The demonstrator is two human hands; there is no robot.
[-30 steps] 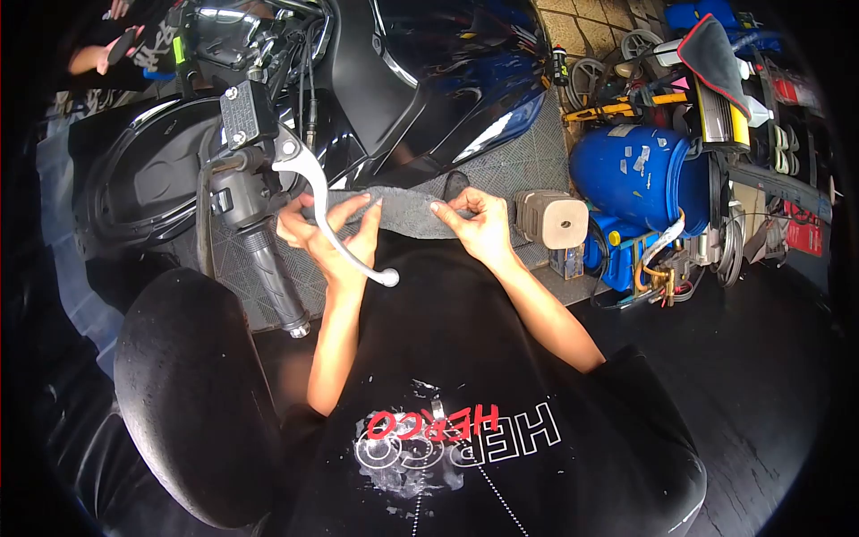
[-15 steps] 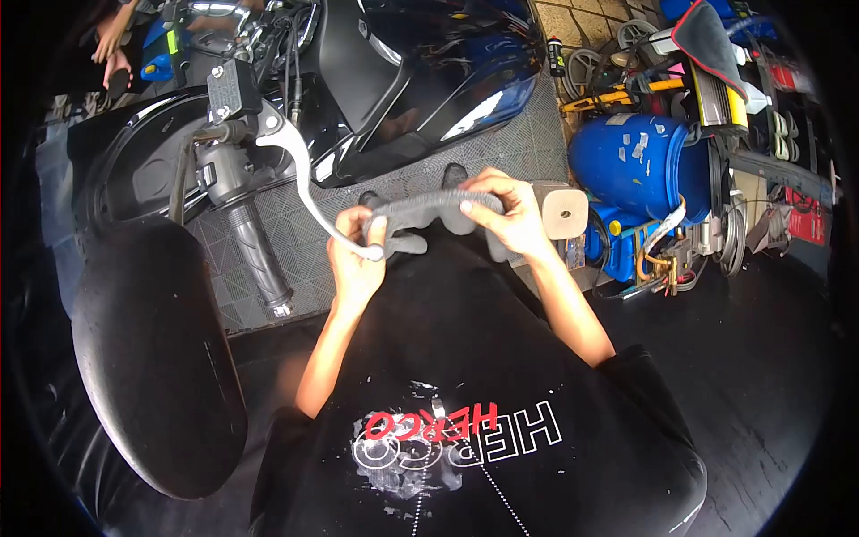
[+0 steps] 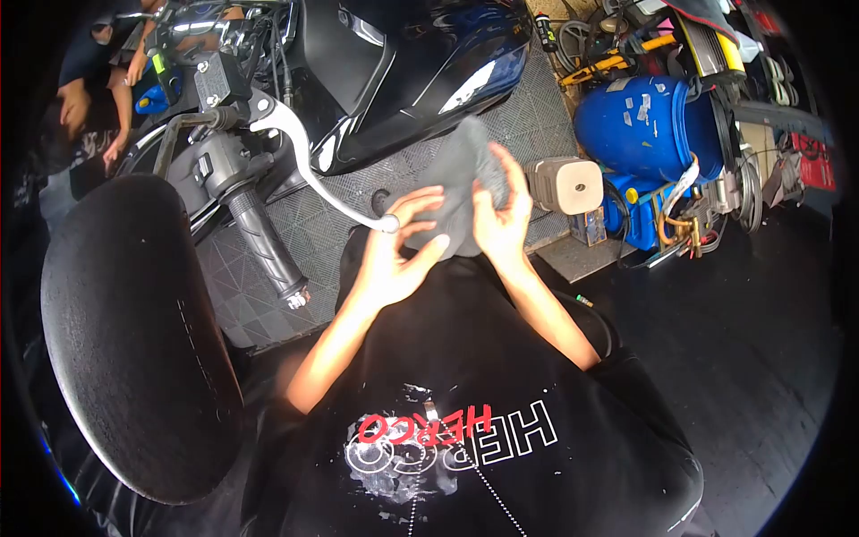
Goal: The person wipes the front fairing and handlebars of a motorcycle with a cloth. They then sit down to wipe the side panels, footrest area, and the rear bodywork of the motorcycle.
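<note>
A grey cloth-like piece (image 3: 461, 183), perhaps a glove, is bunched upright between my two hands. My right hand (image 3: 503, 210) pinches its right side between thumb and fingers. On its left, my left hand (image 3: 398, 255) has its fingers spread and apart, close against the lower part of the cloth; any contact is hard to make out. A silver lever (image 3: 309, 166) of a motorcycle handlebar ends at my left hand. Below the lever is the black rubber grip (image 3: 266, 246).
A black motorcycle body (image 3: 420, 72) stands ahead, with a black seat-like part (image 3: 134, 340) at left. A blue barrel (image 3: 631, 125) and a beige roll (image 3: 568, 185) sit at right. Another person's hand (image 3: 76, 107) shows at top left.
The grey piece went from stretched sideways between both hands to bunched upright. My left hand's fingers have opened off its edge. The view shifted slightly, and the other person's arms show more.
</note>
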